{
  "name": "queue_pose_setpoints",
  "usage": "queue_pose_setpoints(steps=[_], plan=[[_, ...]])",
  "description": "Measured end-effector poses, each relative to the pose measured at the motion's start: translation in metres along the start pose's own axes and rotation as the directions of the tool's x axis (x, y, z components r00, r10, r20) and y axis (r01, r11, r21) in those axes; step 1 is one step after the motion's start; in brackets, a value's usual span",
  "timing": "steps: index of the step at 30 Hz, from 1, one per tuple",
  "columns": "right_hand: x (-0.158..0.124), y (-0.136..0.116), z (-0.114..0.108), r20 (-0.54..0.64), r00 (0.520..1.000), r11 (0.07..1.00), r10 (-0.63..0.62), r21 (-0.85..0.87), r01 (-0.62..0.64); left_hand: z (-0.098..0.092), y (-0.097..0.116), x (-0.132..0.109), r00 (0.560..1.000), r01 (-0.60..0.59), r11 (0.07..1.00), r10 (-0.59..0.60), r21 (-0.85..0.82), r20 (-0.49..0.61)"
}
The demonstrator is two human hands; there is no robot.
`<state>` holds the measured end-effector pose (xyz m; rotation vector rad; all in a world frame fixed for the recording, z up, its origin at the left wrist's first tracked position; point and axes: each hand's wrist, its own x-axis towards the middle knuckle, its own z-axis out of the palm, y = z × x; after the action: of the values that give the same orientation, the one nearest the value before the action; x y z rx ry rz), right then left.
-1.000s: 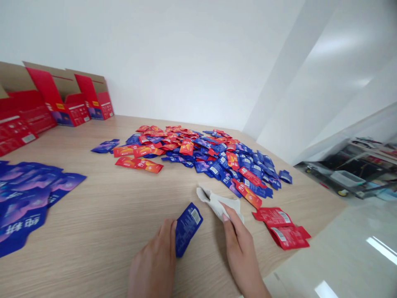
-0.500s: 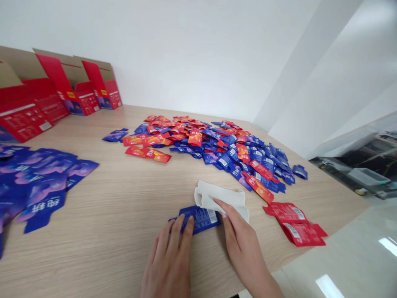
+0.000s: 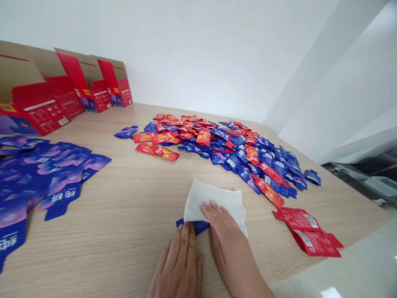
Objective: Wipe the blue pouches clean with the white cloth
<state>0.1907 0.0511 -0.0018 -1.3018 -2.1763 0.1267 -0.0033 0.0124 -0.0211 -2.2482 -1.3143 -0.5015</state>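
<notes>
A blue sachet (image 3: 196, 226) lies flat on the wooden table (image 3: 130, 198) just in front of me, mostly covered by a white cloth (image 3: 217, 198). My left hand (image 3: 180, 265) rests with fingers stretched flat, its tips on the sachet's near edge. My right hand (image 3: 228, 240) lies flat on the white cloth, fingers stretched out, pressing it down over the sachet.
A large heap of red and blue sachets (image 3: 229, 149) spreads across the table's middle. Two red sachets (image 3: 307, 231) lie at the right edge. Flat blue carton blanks (image 3: 40, 178) lie at the left. Open red boxes (image 3: 83, 89) stand along the back left wall.
The sachet went from held up on edge to lying flat. The cloth, bunched before, is now spread over it under my right hand. The view shifted left.
</notes>
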Motion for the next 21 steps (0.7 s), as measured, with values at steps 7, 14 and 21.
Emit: queue_pose_setpoints(steps=[7,14,21], plan=[[-0.008,0.011,-0.017,-0.13,0.964,0.97,0.234,-0.028,-0.24,0.002,0.001,-0.001,0.998,-0.004,1.0,0.005,0.02,-0.063],[0.003,-0.008,0.013,-0.031,0.999,0.999,0.019,-0.045,-0.02,0.006,0.0,-0.005,0.999,0.004,1.0,-0.003,0.004,-0.043],[-0.003,0.011,-0.013,-0.16,0.956,0.963,0.247,-0.07,-0.26,0.002,0.018,-0.002,0.991,0.135,0.991,-0.135,-0.022,0.007]])
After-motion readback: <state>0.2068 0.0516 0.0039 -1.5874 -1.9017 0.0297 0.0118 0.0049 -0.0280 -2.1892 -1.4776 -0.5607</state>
